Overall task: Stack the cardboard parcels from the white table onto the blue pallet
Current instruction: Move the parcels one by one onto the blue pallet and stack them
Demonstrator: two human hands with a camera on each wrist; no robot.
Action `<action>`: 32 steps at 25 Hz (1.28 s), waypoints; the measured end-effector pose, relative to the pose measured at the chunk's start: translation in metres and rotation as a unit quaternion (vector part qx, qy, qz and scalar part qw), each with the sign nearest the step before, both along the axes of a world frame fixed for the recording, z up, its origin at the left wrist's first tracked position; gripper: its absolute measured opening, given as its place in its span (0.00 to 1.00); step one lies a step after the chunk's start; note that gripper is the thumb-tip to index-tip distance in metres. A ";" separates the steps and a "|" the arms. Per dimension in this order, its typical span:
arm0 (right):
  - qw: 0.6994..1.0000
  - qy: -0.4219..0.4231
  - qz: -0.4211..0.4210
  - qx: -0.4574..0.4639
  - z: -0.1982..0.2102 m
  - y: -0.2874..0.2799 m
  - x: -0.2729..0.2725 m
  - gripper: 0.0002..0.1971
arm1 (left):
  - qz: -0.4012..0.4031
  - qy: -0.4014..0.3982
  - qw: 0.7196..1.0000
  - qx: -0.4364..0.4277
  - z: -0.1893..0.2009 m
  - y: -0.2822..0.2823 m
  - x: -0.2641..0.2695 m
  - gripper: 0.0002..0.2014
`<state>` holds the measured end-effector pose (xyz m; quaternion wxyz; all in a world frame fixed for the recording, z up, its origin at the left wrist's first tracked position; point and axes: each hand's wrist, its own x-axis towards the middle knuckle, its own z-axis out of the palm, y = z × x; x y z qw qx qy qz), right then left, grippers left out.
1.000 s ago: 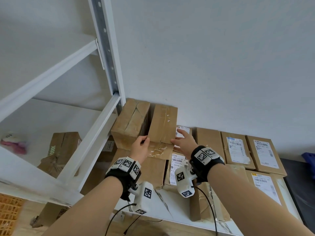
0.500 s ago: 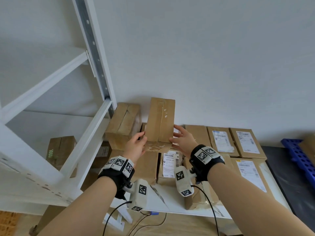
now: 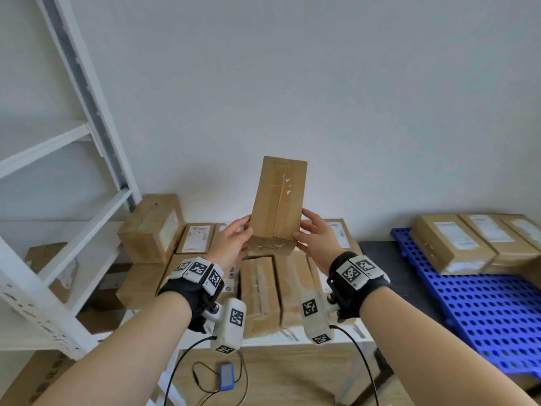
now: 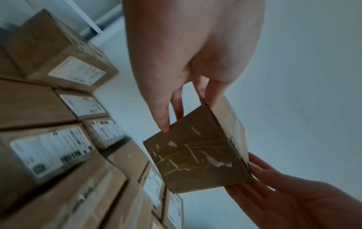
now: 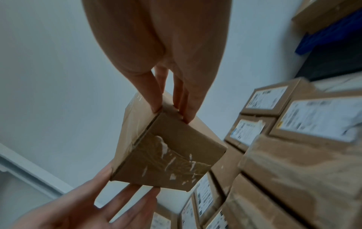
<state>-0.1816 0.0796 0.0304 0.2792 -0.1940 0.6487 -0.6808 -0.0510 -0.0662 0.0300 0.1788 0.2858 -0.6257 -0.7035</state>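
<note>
A tall brown cardboard parcel with clear tape on its faces is held upright in the air above the table's parcels. My left hand presses its left side near the bottom with straight fingers. On the opposite side my right hand does the same. The parcel is clamped between the two hands. The blue pallet lies low at the right, with three labelled parcels in a row along its far edge.
Several more parcels cover the white table under my hands, one bigger box at the back left. A white metal shelf rack stands at the left. A small blue device with a cable lies on the floor.
Both hands have lifted the tall parcel up off the table's stack and toward the right. The view has swung right, so the blue pallet and its parcels now show.
</note>
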 end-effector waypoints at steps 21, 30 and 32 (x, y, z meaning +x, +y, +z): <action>0.978 -0.023 -0.203 0.028 -0.013 0.403 -0.207 0.32 | -0.197 -0.042 0.979 -0.037 -0.011 0.370 -0.267 0.12; 0.958 -0.148 -0.236 -0.064 -0.026 0.513 -0.332 0.28 | -0.280 0.000 0.952 -0.126 -0.003 0.459 -0.404 0.16; 0.960 -0.160 -0.215 -0.079 -0.026 0.530 -0.356 0.27 | -0.296 -0.019 0.937 -0.185 0.001 0.473 -0.429 0.20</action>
